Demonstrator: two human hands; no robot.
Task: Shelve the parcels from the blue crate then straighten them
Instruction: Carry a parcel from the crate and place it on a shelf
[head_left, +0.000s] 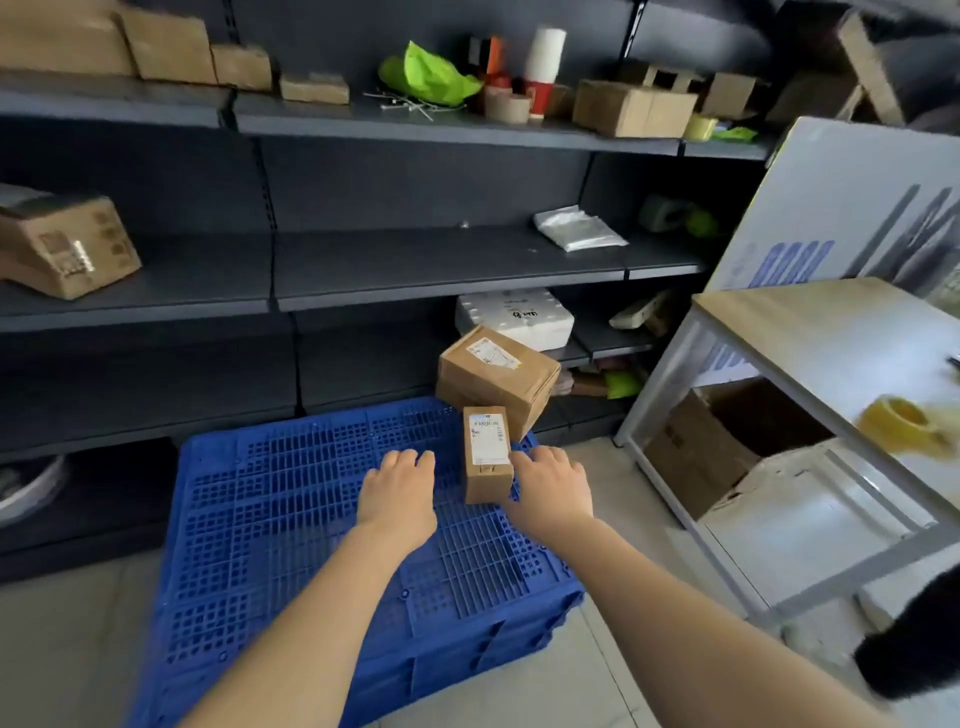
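A person's two bare hands reach over a blue crate (291, 519) standing on the floor before dark metal shelves (441, 265). A small parcel (487, 457) with a white label lies on the crate's slatted top near its right edge; a larger parcel (496, 379) sits tilted at the far right corner, just behind it. The left hand (397, 493) hovers palm-down left of the small parcel, fingers loosely curled, holding nothing. The right hand (550, 486) touches the small parcel's right side with bent fingers; whether it grips cannot be told. A roll of yellow tape (904, 421) rests on the bench (831, 332) at right.
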